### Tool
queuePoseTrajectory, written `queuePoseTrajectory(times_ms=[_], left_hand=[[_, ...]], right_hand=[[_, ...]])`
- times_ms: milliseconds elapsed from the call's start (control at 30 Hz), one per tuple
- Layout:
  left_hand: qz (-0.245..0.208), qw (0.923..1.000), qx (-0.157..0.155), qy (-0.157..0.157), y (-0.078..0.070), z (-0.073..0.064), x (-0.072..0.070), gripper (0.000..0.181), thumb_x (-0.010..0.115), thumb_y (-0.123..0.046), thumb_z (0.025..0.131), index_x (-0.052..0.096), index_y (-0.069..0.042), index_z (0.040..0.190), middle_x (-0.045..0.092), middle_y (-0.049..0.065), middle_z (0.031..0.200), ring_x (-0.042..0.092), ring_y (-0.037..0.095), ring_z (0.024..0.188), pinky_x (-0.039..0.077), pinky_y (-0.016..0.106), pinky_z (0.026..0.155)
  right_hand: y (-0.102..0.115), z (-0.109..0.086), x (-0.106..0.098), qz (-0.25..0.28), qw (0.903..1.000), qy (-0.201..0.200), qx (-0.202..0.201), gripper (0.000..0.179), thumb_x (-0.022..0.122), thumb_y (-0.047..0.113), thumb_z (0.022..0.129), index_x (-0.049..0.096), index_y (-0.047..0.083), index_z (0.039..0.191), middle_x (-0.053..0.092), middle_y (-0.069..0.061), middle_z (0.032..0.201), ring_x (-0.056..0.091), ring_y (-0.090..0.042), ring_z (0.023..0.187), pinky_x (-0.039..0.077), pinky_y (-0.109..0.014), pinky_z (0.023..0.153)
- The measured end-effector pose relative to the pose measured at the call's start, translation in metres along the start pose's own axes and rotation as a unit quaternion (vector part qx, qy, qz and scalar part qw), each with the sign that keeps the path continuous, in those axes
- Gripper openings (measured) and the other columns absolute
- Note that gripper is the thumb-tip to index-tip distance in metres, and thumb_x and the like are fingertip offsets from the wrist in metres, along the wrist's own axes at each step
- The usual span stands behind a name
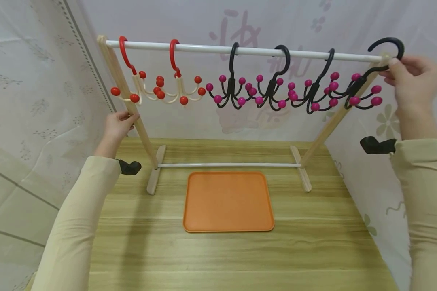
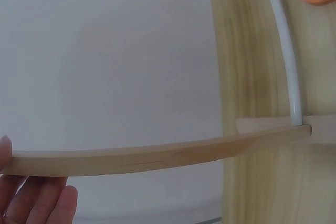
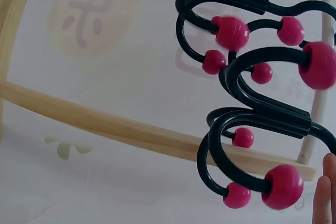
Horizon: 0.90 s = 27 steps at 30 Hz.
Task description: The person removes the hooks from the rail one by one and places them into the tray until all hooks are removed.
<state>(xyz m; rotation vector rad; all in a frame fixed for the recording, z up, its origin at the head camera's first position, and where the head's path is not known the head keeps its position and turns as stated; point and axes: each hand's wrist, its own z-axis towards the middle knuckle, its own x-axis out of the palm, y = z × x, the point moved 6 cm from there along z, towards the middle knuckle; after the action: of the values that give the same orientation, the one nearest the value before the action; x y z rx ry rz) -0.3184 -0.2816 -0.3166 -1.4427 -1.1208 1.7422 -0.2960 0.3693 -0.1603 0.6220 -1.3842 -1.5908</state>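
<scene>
My right hand [image 1: 415, 76] pinches the hook of a black multi-arm hanger [image 1: 357, 85] with magenta ball tips, at the right end of the rack's white rail [image 1: 204, 49]. In the right wrist view, fingertips [image 3: 326, 192] show at the edge beside the same hanger's neck. My left hand [image 1: 118, 127] grips the rack's left wooden post [image 1: 145, 141], thumb on one side and fingers on the other. Between the hands hang two cream hangers with red hooks and red balls [image 1: 180, 89], then three black hangers with magenta balls [image 1: 231, 89].
An orange tray [image 1: 228, 202] lies on the wood-grain table [image 1: 240, 258], in front of the rack's lower white bar [image 1: 225, 165]. The rack's right post [image 1: 324, 135] slants down to a wooden foot [image 1: 300, 169]. Patterned curtains [image 1: 18, 105] hang around the table.
</scene>
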Motion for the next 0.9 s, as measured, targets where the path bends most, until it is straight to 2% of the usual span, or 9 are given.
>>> queuePoseTrajectory(times_ms=[167, 300, 433, 567, 667, 833, 900], left_hand=[[0.006, 1.0, 0.002, -0.001, -0.002, -0.001, 0.0, 0.049, 0.051, -0.033, 0.088, 0.049, 0.0, 0.124, 0.054, 0.012, 0.11, 0.05, 0.017, 0.093, 0.044, 0.032, 0.084], [0.009, 0.9999, 0.008, -0.003, -0.002, -0.001, 0.0, 0.047, 0.052, -0.03, 0.089, 0.05, 0.002, 0.123, 0.056, 0.007, 0.104, 0.051, 0.016, 0.09, 0.045, 0.03, 0.082], [0.01, 0.9999, 0.009, -0.002, -0.001, 0.0, -0.001, 0.046, 0.052, -0.03, 0.089, 0.05, 0.002, 0.122, 0.057, 0.004, 0.101, 0.051, 0.015, 0.09, 0.046, 0.028, 0.08], [0.009, 1.0, 0.003, 0.002, 0.001, 0.001, -0.001, 0.048, 0.051, -0.031, 0.089, 0.049, 0.001, 0.124, 0.056, 0.009, 0.107, 0.05, 0.016, 0.092, 0.045, 0.03, 0.082], [0.006, 1.0, -0.005, 0.004, 0.002, 0.002, -0.001, 0.049, 0.051, -0.032, 0.088, 0.049, 0.001, 0.124, 0.054, 0.012, 0.111, 0.05, 0.017, 0.094, 0.044, 0.031, 0.083], [-0.004, 0.9998, -0.016, 0.009, 0.002, 0.003, 0.0, 0.051, 0.052, -0.033, 0.088, 0.048, 0.0, 0.125, 0.052, 0.015, 0.116, 0.049, 0.019, 0.098, 0.042, 0.035, 0.088], [-0.005, 0.9998, -0.017, 0.01, 0.002, 0.003, 0.0, 0.051, 0.052, -0.033, 0.088, 0.048, 0.001, 0.125, 0.051, 0.016, 0.116, 0.048, 0.02, 0.099, 0.041, 0.036, 0.089]], right_hand=[[0.003, -0.005, -0.009, -0.018, 0.9998, -0.003, -0.006, 0.035, 0.075, 0.021, 0.069, 0.062, 0.007, 0.098, 0.062, -0.002, 0.093, 0.061, -0.01, 0.072, 0.046, -0.015, 0.073], [0.0, -0.009, -0.017, -0.046, 0.9989, -0.005, 0.004, 0.043, 0.074, 0.027, 0.067, 0.06, 0.009, 0.103, 0.06, 0.0, 0.096, 0.059, -0.008, 0.076, 0.042, -0.013, 0.08], [-0.007, -0.013, -0.023, -0.044, 0.999, -0.002, 0.009, 0.043, 0.074, 0.026, 0.068, 0.059, 0.009, 0.104, 0.061, 0.0, 0.095, 0.06, -0.009, 0.076, 0.043, -0.013, 0.077], [-0.015, -0.016, -0.029, -0.056, 0.9984, 0.002, 0.007, 0.041, 0.075, 0.025, 0.068, 0.06, 0.009, 0.102, 0.062, -0.001, 0.093, 0.06, -0.009, 0.074, 0.042, -0.014, 0.08], [-0.024, -0.018, -0.031, -0.047, 0.9988, 0.015, 0.003, 0.037, 0.076, 0.022, 0.067, 0.062, 0.006, 0.098, 0.062, -0.002, 0.09, 0.061, -0.01, 0.072, 0.045, -0.016, 0.076], [-0.039, -0.026, -0.026, 0.002, 0.9978, 0.066, -0.001, 0.026, 0.075, 0.009, 0.068, 0.065, 0.001, 0.09, 0.064, -0.005, 0.081, 0.063, -0.012, 0.066, 0.048, -0.017, 0.061], [-0.046, -0.031, -0.024, 0.0, 0.9963, 0.086, 0.003, 0.025, 0.075, 0.009, 0.068, 0.066, 0.001, 0.09, 0.064, -0.004, 0.079, 0.063, -0.011, 0.065, 0.048, -0.015, 0.059]])
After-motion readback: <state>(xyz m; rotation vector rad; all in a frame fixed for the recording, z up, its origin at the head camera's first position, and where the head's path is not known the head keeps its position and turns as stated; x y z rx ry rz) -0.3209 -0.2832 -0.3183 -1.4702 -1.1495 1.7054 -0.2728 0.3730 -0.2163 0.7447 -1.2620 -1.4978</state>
